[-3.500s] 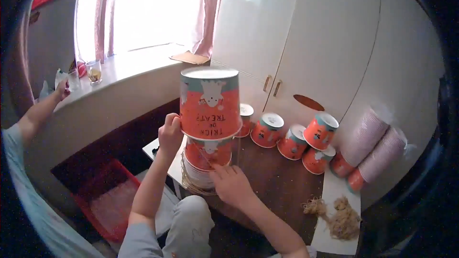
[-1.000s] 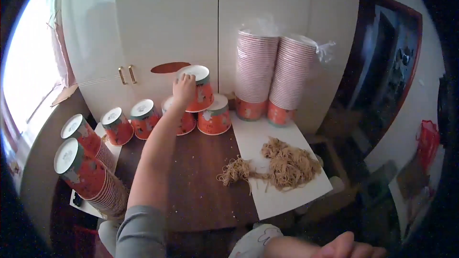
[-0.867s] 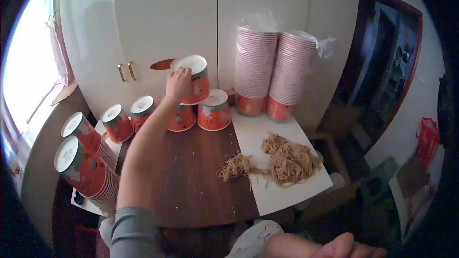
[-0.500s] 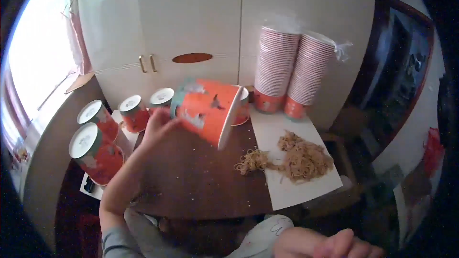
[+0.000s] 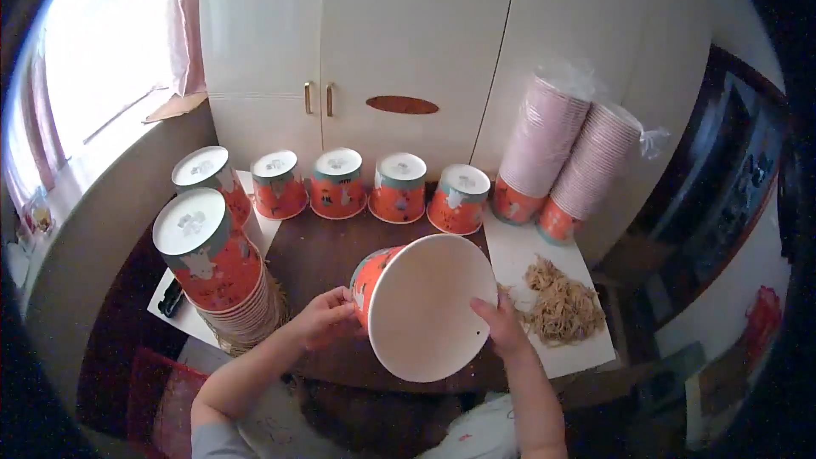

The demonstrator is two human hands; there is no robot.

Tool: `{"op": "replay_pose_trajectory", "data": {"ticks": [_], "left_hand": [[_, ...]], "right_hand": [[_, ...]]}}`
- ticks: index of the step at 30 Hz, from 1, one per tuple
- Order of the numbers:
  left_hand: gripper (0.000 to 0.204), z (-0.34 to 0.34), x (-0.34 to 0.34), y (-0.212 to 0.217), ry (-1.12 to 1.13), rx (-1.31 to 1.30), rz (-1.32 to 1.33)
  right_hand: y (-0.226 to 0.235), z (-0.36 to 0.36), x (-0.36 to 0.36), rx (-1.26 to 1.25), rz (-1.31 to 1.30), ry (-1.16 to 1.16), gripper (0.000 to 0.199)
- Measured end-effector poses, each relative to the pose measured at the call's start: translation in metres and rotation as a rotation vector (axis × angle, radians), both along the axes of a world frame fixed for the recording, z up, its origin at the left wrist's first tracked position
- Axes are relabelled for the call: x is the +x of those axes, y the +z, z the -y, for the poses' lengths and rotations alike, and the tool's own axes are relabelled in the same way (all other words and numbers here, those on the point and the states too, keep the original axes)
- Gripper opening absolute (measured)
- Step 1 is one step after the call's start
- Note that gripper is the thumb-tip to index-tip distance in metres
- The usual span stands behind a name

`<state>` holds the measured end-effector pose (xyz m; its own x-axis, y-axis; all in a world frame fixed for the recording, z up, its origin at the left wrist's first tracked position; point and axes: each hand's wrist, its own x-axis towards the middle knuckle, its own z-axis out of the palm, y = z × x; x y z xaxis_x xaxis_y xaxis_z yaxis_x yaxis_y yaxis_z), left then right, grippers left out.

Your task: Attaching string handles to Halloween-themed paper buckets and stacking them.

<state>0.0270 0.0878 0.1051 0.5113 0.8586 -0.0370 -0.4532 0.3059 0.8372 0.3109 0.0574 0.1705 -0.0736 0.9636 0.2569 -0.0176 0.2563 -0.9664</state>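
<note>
Above the near part of the dark brown table I hold a large orange paper bucket [image 5: 432, 310], its white open mouth tilted toward me. A small dark spot, perhaps a hole, shows inside near its right rim. My left hand [image 5: 327, 319] grips the outer wall on the left. On the opposite side my right hand [image 5: 503, 323] has its thumb over the rim and inside the mouth; its other fingers are mostly hidden behind the bucket. Just right of that hand lies a tangled heap of tan string [image 5: 563, 306] on white board [image 5: 557, 364].
Several upturned orange buckets [image 5: 338, 185] line the table's far side. At left stands a nested stack of buckets [image 5: 217, 263], with another upturned bucket [image 5: 204, 168] behind. Two tall bagged bucket stacks [image 5: 544, 136] lean by the cabinet [image 5: 408, 42]. A small black object [image 5: 172, 299] lies near the left stack.
The bucket has come nearer and turned so its mouth faces me instead of right. My right hand has risen from the lower right to its rim. The view has shifted left.
</note>
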Motion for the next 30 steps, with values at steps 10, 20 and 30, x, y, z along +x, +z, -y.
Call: {"op": "replay_pose_trajectory", "data": {"ticks": [10,20,30], "left_hand": [[0.031,0.001,-0.011,0.002,0.422,0.203,-0.401],[0.049,0.020,0.006,-0.002,0.090,0.322,-0.689],[0.049,0.024,0.002,0.000,0.133,0.193,-0.720]], "right_hand": [[-0.056,-0.023,-0.012,-0.536,-0.149,0.051,0.037],[-0.071,-0.026,-0.010,-0.610,0.064,0.099,0.035],[-0.113,-0.033,0.130,-0.238,1.185,-0.010,0.017]]}}
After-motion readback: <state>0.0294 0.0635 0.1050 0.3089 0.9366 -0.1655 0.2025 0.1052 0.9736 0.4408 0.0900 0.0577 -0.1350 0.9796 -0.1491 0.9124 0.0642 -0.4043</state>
